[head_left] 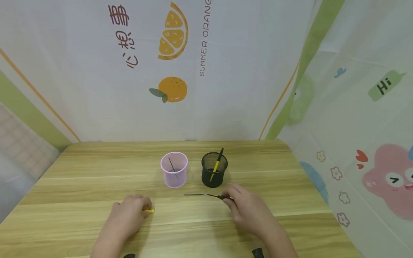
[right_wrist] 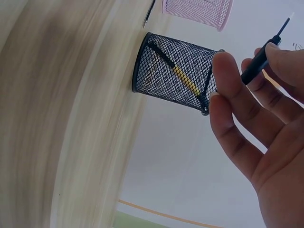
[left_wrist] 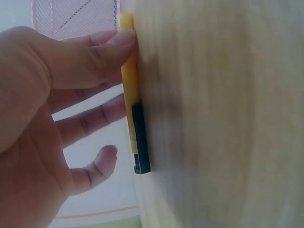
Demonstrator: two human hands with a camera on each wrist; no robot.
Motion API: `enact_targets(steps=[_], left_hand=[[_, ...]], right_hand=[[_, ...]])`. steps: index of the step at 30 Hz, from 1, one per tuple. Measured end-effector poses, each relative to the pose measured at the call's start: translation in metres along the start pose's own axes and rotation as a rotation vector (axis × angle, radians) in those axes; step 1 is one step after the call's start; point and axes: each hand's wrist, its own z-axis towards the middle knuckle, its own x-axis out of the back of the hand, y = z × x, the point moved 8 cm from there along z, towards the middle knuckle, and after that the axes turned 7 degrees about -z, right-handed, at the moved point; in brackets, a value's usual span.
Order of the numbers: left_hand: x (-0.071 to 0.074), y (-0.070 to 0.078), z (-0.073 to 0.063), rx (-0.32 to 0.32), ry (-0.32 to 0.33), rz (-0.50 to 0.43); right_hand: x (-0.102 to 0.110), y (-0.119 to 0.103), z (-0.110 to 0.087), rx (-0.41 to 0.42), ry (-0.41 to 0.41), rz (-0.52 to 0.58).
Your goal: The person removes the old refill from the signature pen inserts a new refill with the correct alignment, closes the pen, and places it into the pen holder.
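My left hand (head_left: 127, 215) is low over the left of the table. Its thumb and fingers pinch a yellow-and-black pen (left_wrist: 130, 85) beside the wooden surface; only its yellow end shows in the head view. My right hand (head_left: 250, 211), in front of the black mesh cup (head_left: 212, 179), holds a slim black-handled piece (right_wrist: 256, 66) with a thin shaft and pale tip, pointing left. In line with that tip, a thin dark rod (head_left: 193, 194) lies on the table; the right wrist view shows its metallic end.
A pink mesh cup (head_left: 174, 179) stands left of the black one, with a thin dark rod (head_left: 172, 164) leaning inside. Another yellow-and-black pen (head_left: 218, 160) leans in the black cup. Printed cloth (head_left: 232, 89) hangs behind the table (head_left: 180, 233). Dark objects (head_left: 257, 252) show at the bottom edge.
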Motion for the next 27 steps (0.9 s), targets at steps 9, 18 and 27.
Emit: enact_targets(steps=[9,18,27], left_hand=[[0.003,0.005,0.001,-0.033,0.025,-0.103],[0.018,0.023,-0.002,-0.095,0.128,-0.28],[0.026,0.059,-0.009,-0.189,0.185,-0.397]], right_hand=[[0.001,-0.003,0.0,0.01,-0.002,-0.004],[0.0,-0.004,0.0,0.007,-0.024,-0.015],[0.001,-0.008,0.001,0.043,-0.01,-0.044]])
